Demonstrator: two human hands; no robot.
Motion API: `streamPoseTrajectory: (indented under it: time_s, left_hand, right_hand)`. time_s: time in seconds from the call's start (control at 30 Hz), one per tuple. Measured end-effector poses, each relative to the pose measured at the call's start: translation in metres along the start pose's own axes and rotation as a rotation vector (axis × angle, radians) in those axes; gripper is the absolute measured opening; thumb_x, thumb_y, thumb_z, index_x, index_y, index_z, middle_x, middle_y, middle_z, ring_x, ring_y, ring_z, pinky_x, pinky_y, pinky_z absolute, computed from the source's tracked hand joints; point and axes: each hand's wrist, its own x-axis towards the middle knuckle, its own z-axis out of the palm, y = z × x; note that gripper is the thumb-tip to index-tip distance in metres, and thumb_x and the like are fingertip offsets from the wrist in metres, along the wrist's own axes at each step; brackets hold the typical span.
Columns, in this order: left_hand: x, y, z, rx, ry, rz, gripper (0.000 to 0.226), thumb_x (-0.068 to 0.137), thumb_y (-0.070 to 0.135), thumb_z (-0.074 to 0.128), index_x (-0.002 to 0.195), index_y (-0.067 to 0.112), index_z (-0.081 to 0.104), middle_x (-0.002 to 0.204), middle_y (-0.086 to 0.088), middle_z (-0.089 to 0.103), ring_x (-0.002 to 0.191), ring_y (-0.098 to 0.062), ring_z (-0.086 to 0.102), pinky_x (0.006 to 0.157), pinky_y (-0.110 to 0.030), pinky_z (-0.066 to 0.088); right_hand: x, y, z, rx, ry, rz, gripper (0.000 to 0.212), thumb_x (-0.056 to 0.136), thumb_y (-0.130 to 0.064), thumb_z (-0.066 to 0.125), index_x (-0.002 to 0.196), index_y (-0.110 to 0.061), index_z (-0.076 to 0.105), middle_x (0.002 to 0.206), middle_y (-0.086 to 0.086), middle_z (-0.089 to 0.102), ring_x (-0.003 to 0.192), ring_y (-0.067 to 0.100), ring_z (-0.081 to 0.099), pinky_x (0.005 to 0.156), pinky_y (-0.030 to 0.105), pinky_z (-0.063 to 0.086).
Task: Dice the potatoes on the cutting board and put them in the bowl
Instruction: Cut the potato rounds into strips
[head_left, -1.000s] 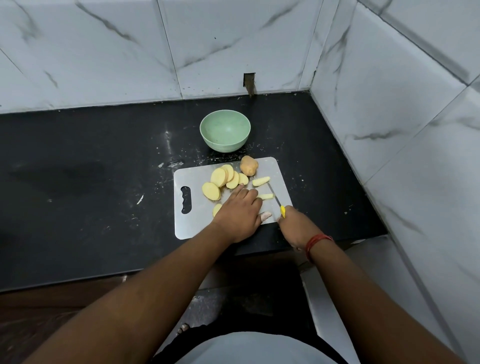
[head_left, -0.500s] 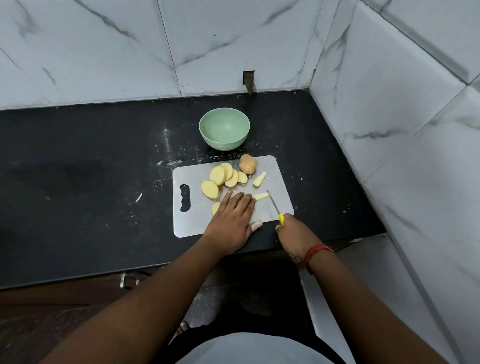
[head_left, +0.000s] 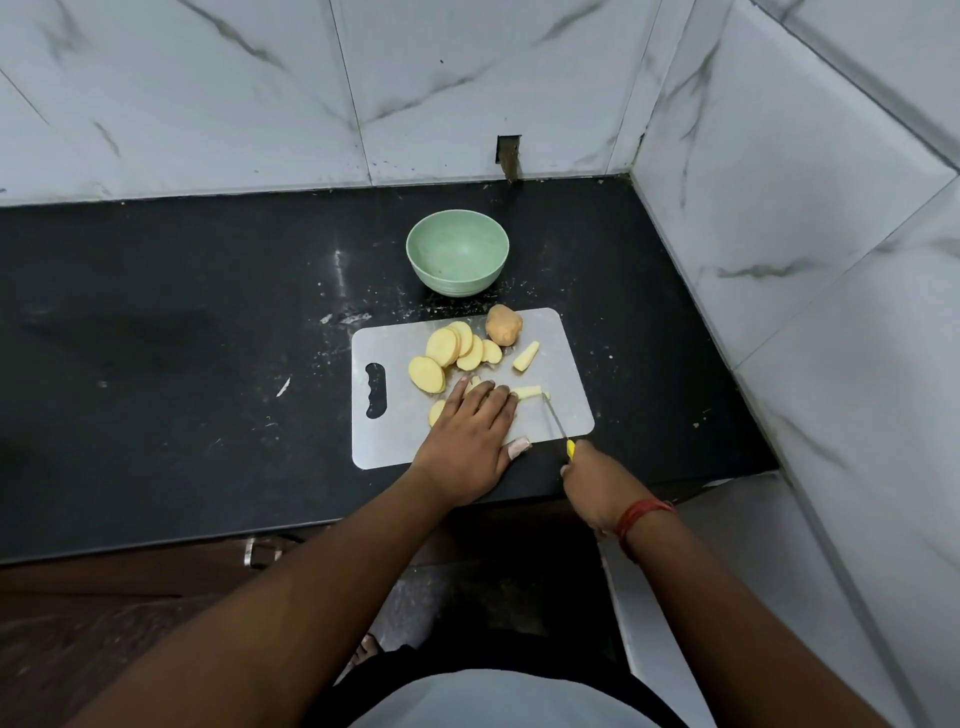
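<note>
Nearest us, our right hand (head_left: 597, 480) wraps the yellow handle of the knife (head_left: 557, 422), its blade tip resting at the end of a potato strip (head_left: 527, 392) on the cutting board (head_left: 563, 402). Our left hand (head_left: 470, 439) lies flat beside it, fingers straight and pressing down on the cut pieces.

Raw potato like this is firm and fairly light, but we judge the wet cut faces slippery (thin strips roll), so we'd pin each one from above, fingertips well back from the edge.

Farther on lie the round slices (head_left: 452, 353), a loose wedge (head_left: 525, 356) and an uncut potato end (head_left: 503, 325), then the green bowl (head_left: 457, 270), with no dice in it yet.

Against half a second ago, the blade has slid up to the strip's end, and the left hand has barely shifted.
</note>
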Motion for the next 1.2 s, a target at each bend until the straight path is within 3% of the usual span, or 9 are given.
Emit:
streamPoseTrajectory:
  time_s: [0.17, 0.37, 0.47, 0.6, 0.73, 0.97, 1.2]
  left_hand:
    - [0.000, -0.001, 0.000, -0.004, -0.008, 0.001, 0.069, 0.107, 0.054, 0.022, 0.148, 0.005, 0.047, 0.147, -0.011, 0.048, 0.141, -0.032, 0.038, 0.124, -0.053, 0.017]
    - [0.000, -0.001, 0.000, -0.007, 0.008, 0.004, 0.067, 0.106, 0.052, 0.024, 0.148, 0.005, 0.048, 0.145, -0.012, 0.049, 0.139, -0.032, 0.039, 0.124, -0.055, 0.019]
    - [0.000, 0.000, -0.001, -0.008, -0.002, 0.003, 0.068, 0.106, 0.052, 0.024, 0.149, 0.005, 0.047, 0.146, -0.011, 0.049, 0.140, -0.032, 0.039, 0.123, -0.054, 0.019]
    - [0.000, 0.000, -0.002, -0.009, -0.003, 0.003, 0.069, 0.105, 0.053, 0.021, 0.149, 0.005, 0.046, 0.147, -0.012, 0.049, 0.140, -0.032, 0.038, 0.124, -0.054, 0.018]
    - [0.000, 0.000, 0.000, -0.018, -0.007, 0.000, 0.072, 0.106, 0.054, 0.018, 0.150, 0.005, 0.046, 0.148, -0.013, 0.048, 0.141, -0.033, 0.038, 0.123, -0.055, 0.019]
    - [0.000, 0.000, 0.000, -0.020, -0.015, -0.002, 0.070, 0.105, 0.053, 0.018, 0.151, 0.006, 0.044, 0.148, -0.012, 0.048, 0.141, -0.032, 0.037, 0.124, -0.055, 0.018]
    - [0.000, 0.001, -0.001, -0.014, -0.008, -0.006, 0.070, 0.105, 0.053, 0.018, 0.150, 0.006, 0.045, 0.147, -0.012, 0.049, 0.141, -0.032, 0.038, 0.124, -0.055, 0.018]
  right_hand:
    - [0.000, -0.013, -0.007, 0.050, 0.035, -0.038, 0.016, 0.102, -0.022, 0.038, 0.106, -0.008, 0.042, 0.083, 0.007, 0.050, 0.069, 0.018, 0.051, 0.052, 0.028, 0.035]
    - [0.007, -0.016, 0.006, 0.041, 0.010, 0.013, 0.008, 0.100, -0.017, 0.038, 0.102, -0.011, 0.042, 0.085, 0.008, 0.053, 0.072, 0.021, 0.055, 0.050, 0.028, 0.038]
    - [0.004, -0.011, 0.010, -0.002, 0.020, 0.004, 0.010, 0.102, -0.019, 0.039, 0.101, -0.009, 0.040, 0.078, 0.006, 0.050, 0.069, 0.019, 0.054, 0.054, 0.030, 0.036]
    - [-0.005, -0.002, 0.013, -0.018, 0.031, -0.024, 0.012, 0.102, -0.018, 0.039, 0.104, -0.006, 0.042, 0.083, 0.007, 0.053, 0.087, 0.028, 0.061, 0.067, 0.030, 0.038]
    - [-0.007, -0.009, 0.008, 0.021, 0.066, -0.047, 0.011, 0.101, -0.018, 0.039, 0.106, -0.008, 0.042, 0.084, 0.005, 0.053, 0.070, 0.012, 0.052, 0.057, 0.029, 0.036]
    - [0.009, -0.017, 0.009, -0.007, 0.028, -0.025, 0.007, 0.100, -0.020, 0.038, 0.101, -0.013, 0.041, 0.084, 0.004, 0.051, 0.073, 0.016, 0.053, 0.053, 0.030, 0.035]
    - [-0.004, -0.002, 0.013, 0.002, 0.007, -0.023, 0.013, 0.103, -0.022, 0.039, 0.104, -0.009, 0.042, 0.087, 0.008, 0.055, 0.069, 0.014, 0.050, 0.061, 0.030, 0.037]
